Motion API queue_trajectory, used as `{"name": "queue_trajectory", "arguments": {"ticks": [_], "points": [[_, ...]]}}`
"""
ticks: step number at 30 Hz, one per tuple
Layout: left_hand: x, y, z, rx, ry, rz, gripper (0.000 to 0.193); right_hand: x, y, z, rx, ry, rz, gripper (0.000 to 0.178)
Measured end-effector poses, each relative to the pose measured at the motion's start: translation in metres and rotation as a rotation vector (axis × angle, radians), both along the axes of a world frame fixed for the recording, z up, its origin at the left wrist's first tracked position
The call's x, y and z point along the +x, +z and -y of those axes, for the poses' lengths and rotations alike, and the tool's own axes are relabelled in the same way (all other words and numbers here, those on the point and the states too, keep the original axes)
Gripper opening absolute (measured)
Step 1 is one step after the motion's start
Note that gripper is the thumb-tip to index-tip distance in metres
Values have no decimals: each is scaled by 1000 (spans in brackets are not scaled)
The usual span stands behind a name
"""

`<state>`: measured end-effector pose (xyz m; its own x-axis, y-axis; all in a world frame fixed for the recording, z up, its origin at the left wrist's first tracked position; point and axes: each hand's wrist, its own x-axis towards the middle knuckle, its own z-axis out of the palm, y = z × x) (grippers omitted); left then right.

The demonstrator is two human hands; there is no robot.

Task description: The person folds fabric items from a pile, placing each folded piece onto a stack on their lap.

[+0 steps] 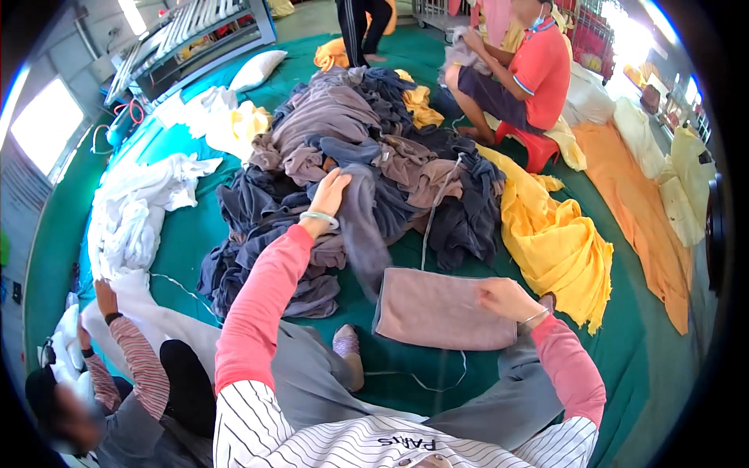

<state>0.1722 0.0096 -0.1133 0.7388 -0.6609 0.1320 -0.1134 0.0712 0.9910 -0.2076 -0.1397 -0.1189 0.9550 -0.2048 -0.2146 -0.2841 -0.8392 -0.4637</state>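
Note:
My left hand (pixel 334 195) is closed on the upper end of a grey towel (pixel 363 222), which hangs down at the edge of a big heap of cloths. The towel's lower end is smeared by motion. A mauve-brown towel (pixel 437 308), folded into a neat rectangle with a dark edge, lies in front of me between my legs. At its right end my right hand (pixel 507 300) has its fingers curled against the fabric. The heap (pixel 324 117) mixes brownish-grey and dark blue-grey cloths, crumpled together.
Yellow cloth (pixel 546 234) lies right of the heap, white cloths (pixel 140 207) left. A co-worker in a red shirt (pixel 538 74) sits on a red stool at back right; another in striped sleeves (pixel 140 359) handles white cloth at lower left. Green sheeting (pixel 601 366) covers the floor.

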Motion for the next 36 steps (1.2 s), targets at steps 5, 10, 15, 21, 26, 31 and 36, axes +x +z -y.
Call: {"name": "queue_trajectory", "arguments": {"ticks": [5,10,15,21,26,31,36], "points": [[-78,60,23,-252,-382,-362,41,43,53,-15,258,-195,628,45],[-146,91,29,-344,-646,-371,36,84,62,6,690,-272,794,44],[-156,83,35,-221,-635,-443,31,70,55,13,879,-235,592,15],[-148,69,41,-202,-536,-363,24,57,48,16,1227,-420,740,13],[-145,71,46,-225,-508,-431,24,60,53,14,1138,-503,899,18],[-121,93,32,-376,-653,-932,33,51,79,21,1317,-505,685,27],[-115,52,29,-111,-952,-622,62,45,95,22,1441,-335,541,29]]}}
